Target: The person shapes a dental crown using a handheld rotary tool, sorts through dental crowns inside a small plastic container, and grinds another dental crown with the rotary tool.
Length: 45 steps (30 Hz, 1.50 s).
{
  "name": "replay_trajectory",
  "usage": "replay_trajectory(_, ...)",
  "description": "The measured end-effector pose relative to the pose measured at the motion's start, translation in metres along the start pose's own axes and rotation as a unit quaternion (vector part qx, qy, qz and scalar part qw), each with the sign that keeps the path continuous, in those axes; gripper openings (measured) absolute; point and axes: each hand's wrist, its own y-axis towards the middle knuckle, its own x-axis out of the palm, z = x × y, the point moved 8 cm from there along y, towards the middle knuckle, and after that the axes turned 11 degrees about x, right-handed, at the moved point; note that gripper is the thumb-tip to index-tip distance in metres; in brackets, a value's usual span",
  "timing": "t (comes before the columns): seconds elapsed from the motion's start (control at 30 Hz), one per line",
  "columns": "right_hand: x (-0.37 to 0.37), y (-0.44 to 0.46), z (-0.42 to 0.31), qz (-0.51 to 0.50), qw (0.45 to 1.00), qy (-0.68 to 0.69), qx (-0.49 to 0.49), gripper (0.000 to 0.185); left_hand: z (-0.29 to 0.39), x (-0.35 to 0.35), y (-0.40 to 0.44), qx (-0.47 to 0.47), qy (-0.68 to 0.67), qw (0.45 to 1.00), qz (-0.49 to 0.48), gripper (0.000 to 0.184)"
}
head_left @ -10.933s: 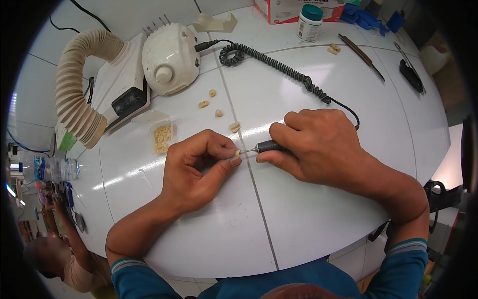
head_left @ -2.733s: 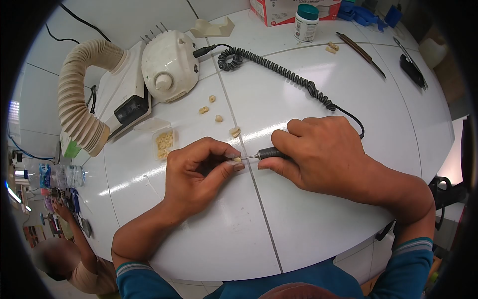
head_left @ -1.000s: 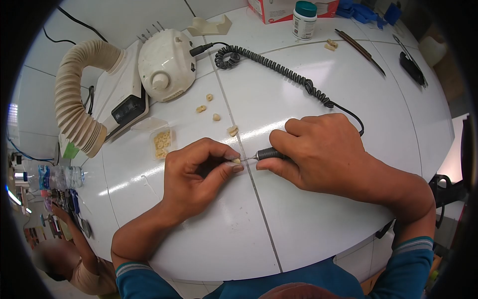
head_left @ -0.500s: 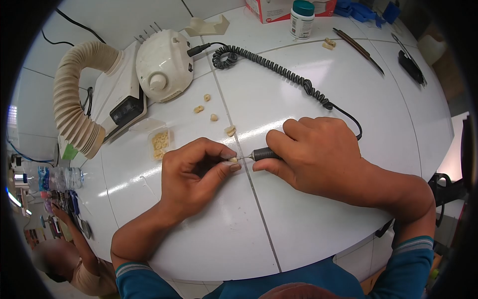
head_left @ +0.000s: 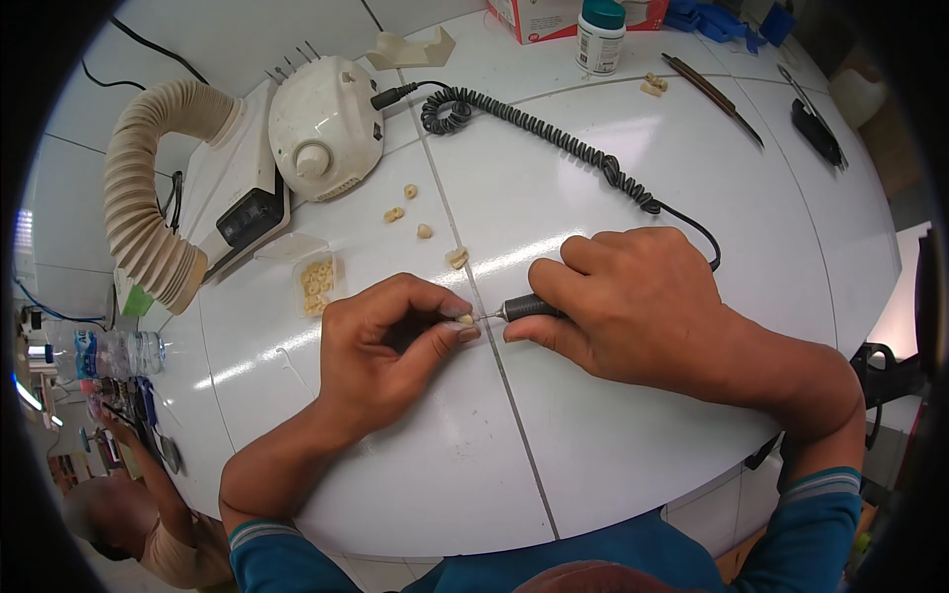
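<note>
Between the thumb and fingertips of my left hand (head_left: 381, 346) is a small cream-coloured piece (head_left: 465, 319). My right hand (head_left: 633, 306) grips a black rotary handpiece (head_left: 531, 306), whose thin metal bit points left and meets the piece or ends right beside it. From the handpiece a coiled black cord (head_left: 544, 133) runs up to a white control unit (head_left: 326, 128) with a round knob. Several loose cream pieces, one of them a double piece (head_left: 457, 258), lie above my left hand. A small clear box (head_left: 316, 284) beside that hand holds more pieces.
A ribbed beige hose (head_left: 148, 188) arches at the left. Water bottles (head_left: 109, 353) lie near a co-worker (head_left: 119, 514) at the lower left. Along the back are a green-lidded jar (head_left: 600, 40), a red and white box (head_left: 544, 20), a brown knife (head_left: 712, 99) and a black-handled tool (head_left: 817, 133).
Compared with the earliest frame, both hands sit slightly lower in view, still holding the piece and the handpiece. Over the last second they have barely moved, and the view has shifted slightly.
</note>
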Motion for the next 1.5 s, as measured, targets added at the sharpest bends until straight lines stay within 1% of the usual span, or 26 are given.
replay_trajectory(0.13, 0.0023, -0.0032, -0.0027, 0.019, 1.000, -0.015, -0.003, 0.048, -0.0004, 0.0007, 0.0004, -0.003, -0.022, 1.000, 0.005, 0.016)
replay_trajectory(0.23, 0.0015, 0.0014, 0.0001, -0.030, 1.000, -0.007, 0.005, 0.048, -0.0011, 0.0007, -0.0004, 0.000, 0.001, 1.000, -0.006, 0.016)
replay_trajectory(0.33, 0.0010, -0.0023, -0.0027, 0.015, 1.000, -0.010, -0.002, 0.049, -0.0038, 0.0004, -0.0013, -0.007, -0.016, 1.000, 0.001, 0.017)
replay_trajectory(0.43, -0.0003, 0.0008, -0.0002, -0.015, 1.000, -0.002, 0.002, 0.048, -0.0024, 0.0007, -0.0006, -0.004, -0.012, 1.000, -0.001, 0.017)
replay_trajectory(0.53, 0.0023, -0.0037, -0.0026, 0.025, 1.000, -0.009, -0.010, 0.049, -0.0031, 0.0001, -0.0008, -0.007, -0.015, 1.000, 0.002, 0.017)
replay_trajectory(0.63, 0.0016, 0.0013, 0.0002, -0.016, 1.000, -0.008, 0.007, 0.049, -0.0040, 0.0000, -0.0012, -0.012, -0.006, 1.000, -0.004, 0.017)
replay_trajectory(0.73, 0.0015, -0.0021, -0.0023, 0.010, 1.000, -0.014, -0.007, 0.049, -0.0030, 0.0000, -0.0011, -0.006, -0.008, 1.000, -0.001, 0.017)
replay_trajectory(0.93, 0.0004, 0.0002, 0.0000, -0.016, 1.000, -0.005, 0.001, 0.049, -0.0022, 0.0004, -0.0008, -0.005, 0.003, 1.000, -0.006, 0.016)
replay_trajectory(1.03, 0.0006, -0.0028, -0.0019, 0.021, 1.000, -0.001, -0.008, 0.049, -0.0024, 0.0013, -0.0009, -0.021, -0.028, 0.999, 0.008, 0.016)
replay_trajectory(1.23, 0.0005, -0.0017, -0.0013, -0.003, 1.000, -0.001, 0.000, 0.049, -0.0031, 0.0006, -0.0019, -0.018, -0.002, 1.000, -0.004, 0.016)
replay_trajectory(1.43, 0.0020, -0.0010, -0.0012, -0.018, 1.000, -0.002, 0.010, 0.050, -0.0029, 0.0006, -0.0009, -0.013, -0.010, 1.000, -0.004, 0.016)
replay_trajectory(1.5, 0.0015, -0.0016, -0.0013, -0.008, 1.000, -0.002, 0.010, 0.050, -0.0030, 0.0011, -0.0004, -0.014, -0.016, 1.000, -0.001, 0.016)
